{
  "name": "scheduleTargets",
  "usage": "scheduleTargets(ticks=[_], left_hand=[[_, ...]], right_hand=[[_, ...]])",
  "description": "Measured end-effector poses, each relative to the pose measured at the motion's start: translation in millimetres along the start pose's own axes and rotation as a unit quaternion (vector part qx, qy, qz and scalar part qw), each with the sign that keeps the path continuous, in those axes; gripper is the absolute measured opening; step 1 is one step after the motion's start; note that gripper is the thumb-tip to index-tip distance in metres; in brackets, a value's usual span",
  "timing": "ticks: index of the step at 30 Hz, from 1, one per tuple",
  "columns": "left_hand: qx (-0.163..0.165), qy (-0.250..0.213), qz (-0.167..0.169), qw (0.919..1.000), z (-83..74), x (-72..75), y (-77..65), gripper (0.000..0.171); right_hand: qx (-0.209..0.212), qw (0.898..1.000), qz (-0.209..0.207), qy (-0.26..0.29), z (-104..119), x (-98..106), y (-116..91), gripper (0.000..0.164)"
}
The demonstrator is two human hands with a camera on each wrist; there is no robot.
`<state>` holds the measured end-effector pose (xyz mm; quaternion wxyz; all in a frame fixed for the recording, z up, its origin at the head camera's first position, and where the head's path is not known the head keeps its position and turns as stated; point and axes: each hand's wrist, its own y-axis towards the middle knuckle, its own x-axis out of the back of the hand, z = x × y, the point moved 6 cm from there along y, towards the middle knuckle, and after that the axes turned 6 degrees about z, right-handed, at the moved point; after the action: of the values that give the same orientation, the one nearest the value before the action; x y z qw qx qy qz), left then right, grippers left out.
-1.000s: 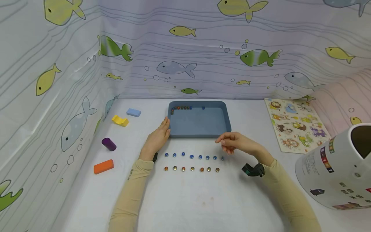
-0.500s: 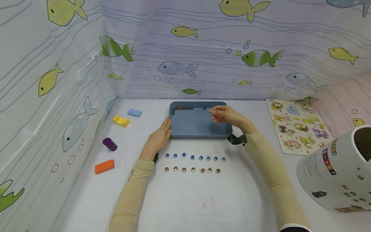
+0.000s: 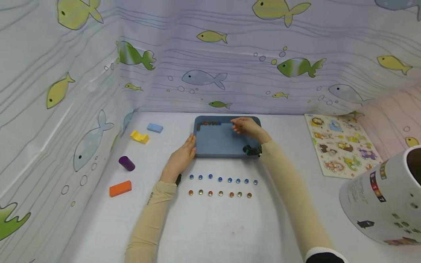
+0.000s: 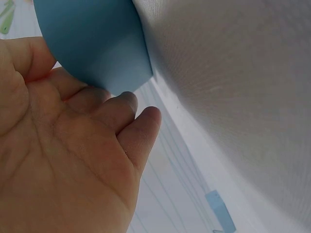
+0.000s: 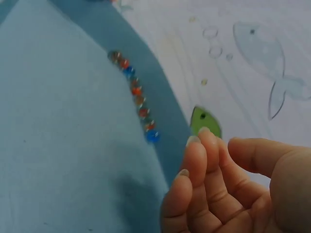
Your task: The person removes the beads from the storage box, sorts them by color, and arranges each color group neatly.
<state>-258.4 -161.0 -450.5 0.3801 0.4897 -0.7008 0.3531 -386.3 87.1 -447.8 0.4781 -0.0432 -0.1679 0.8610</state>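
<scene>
A blue-grey tray holds a line of small glass marbles along its far edge, bending down at the left corner. The left hand rests its extended fingers against the tray's left wall. Over the tray's far right part is the right hand, fingers loosely bent, fingertips at a lone blue marble that is mostly covered. The right wrist view shows the thumb apart from the fingers, with no marble visible between them. In front lie a row of blue marbles and a row of amber and orange marbles.
At left lie a blue block, a yellow curved block, a purple cylinder and an orange block. An animal picture board lies at right, with a white printed bucket in front of it.
The right hand has moved from in front of the tray, up and left over its far side, to the lone blue marble. The left hand has stayed at the tray's side.
</scene>
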Motion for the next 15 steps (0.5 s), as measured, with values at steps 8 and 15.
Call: scheduleTargets(ticks=[8, 15], left_hand=[[0.006, -0.002, 0.002, 1.0000, 1.8, -1.0, -1.1, 0.055], [0.002, -0.002, 0.002, 1.0000, 0.3, 0.6, -0.5, 0.055]], right_hand=[[-0.028, 0.997, -0.070, 0.029, -17, 7, 18, 0.043], [-0.029, 0.993, -0.115, 0.002, -21, 10, 21, 0.043]])
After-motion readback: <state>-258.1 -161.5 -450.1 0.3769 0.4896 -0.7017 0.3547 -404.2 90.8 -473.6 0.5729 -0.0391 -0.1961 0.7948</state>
